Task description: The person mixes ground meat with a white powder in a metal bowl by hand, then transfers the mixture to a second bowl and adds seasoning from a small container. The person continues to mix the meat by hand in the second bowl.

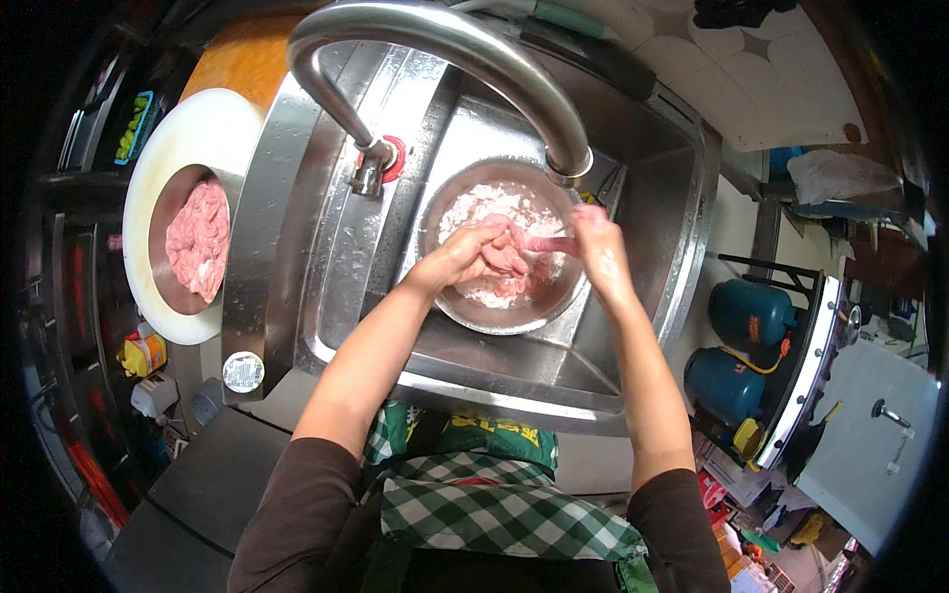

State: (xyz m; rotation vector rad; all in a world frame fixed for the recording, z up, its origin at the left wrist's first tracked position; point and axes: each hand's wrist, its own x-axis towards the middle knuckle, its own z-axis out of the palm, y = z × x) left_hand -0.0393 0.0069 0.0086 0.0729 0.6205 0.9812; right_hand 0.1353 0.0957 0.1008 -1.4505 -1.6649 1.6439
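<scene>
A strip of raw pink meat (547,243) stretches between my two hands above a round metal bowl (495,323). My left hand (461,254), palm turned up, has its fingers curled around one part of the meat. Over the bowl's right rim, my right hand (602,252) grips the other end; its fingers are slightly blurred. Inside the bowl, cloudy pinkish water holds pale floating bits (485,199). The bowl stands in a stainless steel sink basin (519,363), below the mouth of a curved metal faucet (567,164).
At left, a second metal bowl (164,270) heaped with raw meat (199,241) sits on a round white board (152,167). The faucet's base and lever (367,180) rise from the sink's left ledge. Blue-green gas cylinders (749,311) stand beyond the right side.
</scene>
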